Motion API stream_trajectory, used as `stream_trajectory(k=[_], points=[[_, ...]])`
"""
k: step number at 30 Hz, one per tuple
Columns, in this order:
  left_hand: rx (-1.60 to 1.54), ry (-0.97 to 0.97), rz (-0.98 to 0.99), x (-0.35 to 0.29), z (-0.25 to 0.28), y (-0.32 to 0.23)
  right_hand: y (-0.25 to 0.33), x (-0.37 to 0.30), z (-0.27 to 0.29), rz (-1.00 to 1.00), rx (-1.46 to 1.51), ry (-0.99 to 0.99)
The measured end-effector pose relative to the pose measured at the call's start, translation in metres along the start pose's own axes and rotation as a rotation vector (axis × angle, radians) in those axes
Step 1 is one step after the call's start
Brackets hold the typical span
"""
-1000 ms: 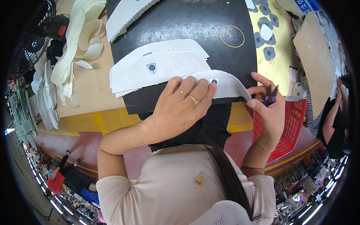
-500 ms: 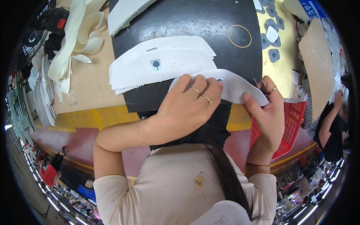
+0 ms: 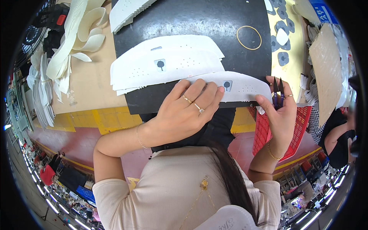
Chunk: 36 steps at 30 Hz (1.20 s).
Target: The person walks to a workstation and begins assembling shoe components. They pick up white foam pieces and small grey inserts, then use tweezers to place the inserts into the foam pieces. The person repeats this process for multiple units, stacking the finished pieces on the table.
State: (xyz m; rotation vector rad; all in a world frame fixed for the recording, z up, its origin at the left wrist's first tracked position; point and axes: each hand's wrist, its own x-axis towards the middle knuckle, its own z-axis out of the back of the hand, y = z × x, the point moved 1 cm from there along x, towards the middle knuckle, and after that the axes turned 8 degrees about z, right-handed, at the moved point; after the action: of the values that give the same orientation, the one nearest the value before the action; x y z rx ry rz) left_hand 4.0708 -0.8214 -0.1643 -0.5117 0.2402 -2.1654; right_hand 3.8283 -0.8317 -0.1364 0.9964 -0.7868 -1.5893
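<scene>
A white curved fabric panel (image 3: 247, 90) lies near the table's front edge; it has small punched holes and a grey tree patch. My left hand (image 3: 191, 101) lies across its left part, fingertips down on the fabric and slightly apart, thumb hidden. At the panel's right end, my right hand (image 3: 281, 111) is closed on small thread snips (image 3: 278, 94) with dark, pointed blades and a purple grip. Its thumb is by the panel's lower right corner. Behind the left hand, a stack of similar white panels (image 3: 172, 63) shows another tree patch.
More white panels (image 3: 130, 13) lie at the far left of the black mat (image 3: 199, 23). A yellow ring-shaped band (image 3: 249, 37) lies to the right, beside grey cut pieces (image 3: 283, 58). A red plastic basket (image 3: 301, 128) stands below the right table edge. Cream strips (image 3: 78, 34) hang at left.
The panel's right end has come down from a raised, bent position to lie flat, uncovering its tree patch. My right hand has shifted slightly right, with the snips now pointing away from me.
</scene>
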Motion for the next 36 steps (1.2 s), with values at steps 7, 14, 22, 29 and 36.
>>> stream_trajectory(k=[7, 14, 22, 29, 36], points=[[0.017, 0.000, -0.018, -0.002, -0.001, 0.001, 0.008, 0.008, 0.004, 0.264, -0.410, 0.048], [0.029, 0.061, 0.047, -0.004, -0.001, -0.001, 0.029, 0.030, -0.012, 0.405, -0.446, 0.222], [0.078, 0.077, 0.032, -0.007, -0.002, -0.003, 0.045, 0.048, -0.015, 0.387, -0.654, 0.479], [0.106, 0.074, 0.016, -0.007, -0.002, -0.002, 0.043, 0.057, -0.014, 0.458, -0.535, 0.608], [0.107, 0.055, 0.025, -0.005, -0.002, -0.005, 0.035, 0.061, -0.014, 0.418, -0.453, 0.651]])
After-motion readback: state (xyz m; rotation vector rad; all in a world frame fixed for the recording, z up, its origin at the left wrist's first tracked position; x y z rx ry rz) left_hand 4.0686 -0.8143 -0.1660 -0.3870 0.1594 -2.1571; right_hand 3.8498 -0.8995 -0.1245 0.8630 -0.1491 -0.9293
